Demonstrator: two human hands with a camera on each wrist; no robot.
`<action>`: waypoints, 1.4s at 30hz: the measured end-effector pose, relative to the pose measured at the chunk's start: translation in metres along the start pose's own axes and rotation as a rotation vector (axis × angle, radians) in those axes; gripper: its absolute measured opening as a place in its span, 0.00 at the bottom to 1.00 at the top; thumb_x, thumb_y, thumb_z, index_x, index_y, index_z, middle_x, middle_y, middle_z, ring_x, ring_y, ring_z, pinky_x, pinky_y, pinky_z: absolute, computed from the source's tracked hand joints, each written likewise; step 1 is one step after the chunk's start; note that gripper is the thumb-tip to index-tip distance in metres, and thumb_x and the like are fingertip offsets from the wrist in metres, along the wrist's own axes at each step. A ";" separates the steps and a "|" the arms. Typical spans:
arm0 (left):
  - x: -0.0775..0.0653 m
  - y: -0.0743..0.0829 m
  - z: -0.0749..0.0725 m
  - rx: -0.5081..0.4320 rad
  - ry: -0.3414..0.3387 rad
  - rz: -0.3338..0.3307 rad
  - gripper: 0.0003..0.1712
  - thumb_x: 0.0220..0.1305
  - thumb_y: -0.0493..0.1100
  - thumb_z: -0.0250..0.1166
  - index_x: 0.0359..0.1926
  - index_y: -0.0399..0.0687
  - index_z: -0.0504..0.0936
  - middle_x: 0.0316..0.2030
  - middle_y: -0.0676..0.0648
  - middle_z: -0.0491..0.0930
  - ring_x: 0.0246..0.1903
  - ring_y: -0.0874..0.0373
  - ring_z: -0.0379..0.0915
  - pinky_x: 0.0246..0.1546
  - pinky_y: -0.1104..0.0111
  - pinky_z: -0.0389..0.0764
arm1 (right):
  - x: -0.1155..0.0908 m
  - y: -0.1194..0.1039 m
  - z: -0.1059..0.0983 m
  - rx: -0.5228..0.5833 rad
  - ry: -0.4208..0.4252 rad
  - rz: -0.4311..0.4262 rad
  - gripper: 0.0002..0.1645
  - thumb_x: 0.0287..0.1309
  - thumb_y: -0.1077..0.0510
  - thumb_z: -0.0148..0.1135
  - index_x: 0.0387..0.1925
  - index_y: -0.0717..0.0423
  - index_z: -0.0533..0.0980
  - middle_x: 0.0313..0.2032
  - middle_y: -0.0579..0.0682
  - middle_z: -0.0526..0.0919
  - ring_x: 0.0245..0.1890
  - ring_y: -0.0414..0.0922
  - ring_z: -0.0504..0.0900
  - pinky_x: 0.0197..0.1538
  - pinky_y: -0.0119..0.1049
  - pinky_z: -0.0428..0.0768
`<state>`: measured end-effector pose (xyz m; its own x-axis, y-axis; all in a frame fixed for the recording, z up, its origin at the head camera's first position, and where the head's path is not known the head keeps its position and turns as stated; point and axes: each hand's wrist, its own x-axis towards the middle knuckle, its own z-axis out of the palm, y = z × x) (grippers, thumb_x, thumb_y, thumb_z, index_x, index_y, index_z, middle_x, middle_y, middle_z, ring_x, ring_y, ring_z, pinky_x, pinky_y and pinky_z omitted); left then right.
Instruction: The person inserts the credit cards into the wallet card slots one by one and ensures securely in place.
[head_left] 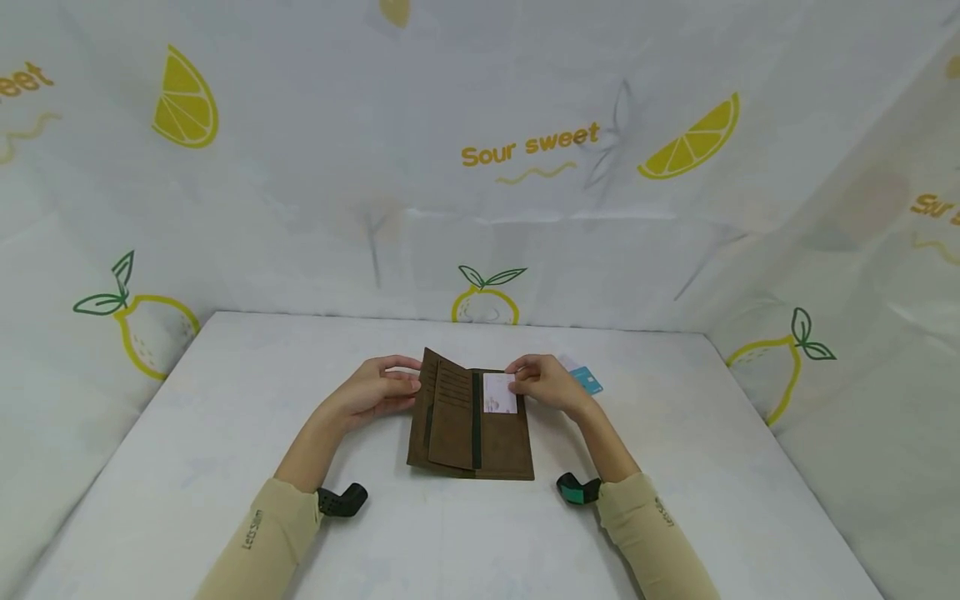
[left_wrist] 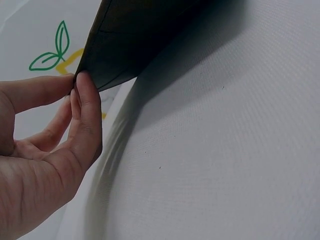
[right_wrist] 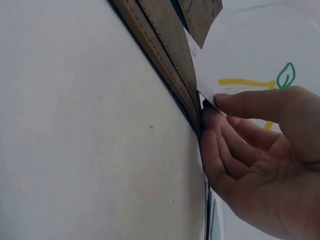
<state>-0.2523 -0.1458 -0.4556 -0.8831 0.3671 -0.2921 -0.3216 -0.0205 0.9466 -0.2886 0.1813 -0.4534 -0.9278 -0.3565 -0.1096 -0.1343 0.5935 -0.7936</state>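
A brown long wallet (head_left: pixel 504 446) lies unfolded on the white table, its left cover raised at an angle and lined with card slots. My left hand (head_left: pixel 378 388) pinches the outer edge of that cover between thumb and fingers; the left wrist view shows the hand (left_wrist: pixel 55 135) at the cover's dark underside. Over the wallet's right half is a white card (head_left: pixel 499 393) with faint print. My right hand (head_left: pixel 546 381) pinches its right edge with thumb and fingers. In the right wrist view the card (right_wrist: pixel 202 70) stands slightly tilted off the wallet (right_wrist: pixel 162 47).
A blue card (head_left: pixel 587 380) lies on the table just behind my right wrist, with a pale piece beside it, partly hidden. The white table (head_left: pixel 442 550) meets a lemon-printed cloth backdrop (head_left: pixel 337 167) at the back and sides.
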 end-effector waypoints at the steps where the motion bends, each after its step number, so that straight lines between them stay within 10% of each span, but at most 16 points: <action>1: 0.000 0.000 0.000 0.001 -0.001 0.000 0.26 0.64 0.35 0.62 0.62 0.42 0.69 0.37 0.51 0.77 0.36 0.62 0.78 0.42 0.70 0.84 | 0.000 0.000 0.000 0.004 -0.002 0.006 0.13 0.58 0.60 0.65 0.45 0.57 0.79 0.35 0.54 0.83 0.33 0.43 0.79 0.39 0.31 0.78; 42: -0.003 0.001 0.000 -0.011 -0.009 -0.002 0.27 0.63 0.34 0.63 0.63 0.42 0.69 0.38 0.51 0.76 0.37 0.62 0.77 0.42 0.69 0.83 | -0.004 0.002 -0.002 -0.049 -0.123 -0.047 0.02 0.55 0.59 0.68 0.31 0.54 0.83 0.34 0.49 0.86 0.36 0.42 0.77 0.41 0.34 0.75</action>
<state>-0.2503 -0.1465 -0.4536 -0.8795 0.3752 -0.2928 -0.3271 -0.0298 0.9445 -0.2860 0.1856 -0.4532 -0.8711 -0.4685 -0.1475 -0.1964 0.6075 -0.7696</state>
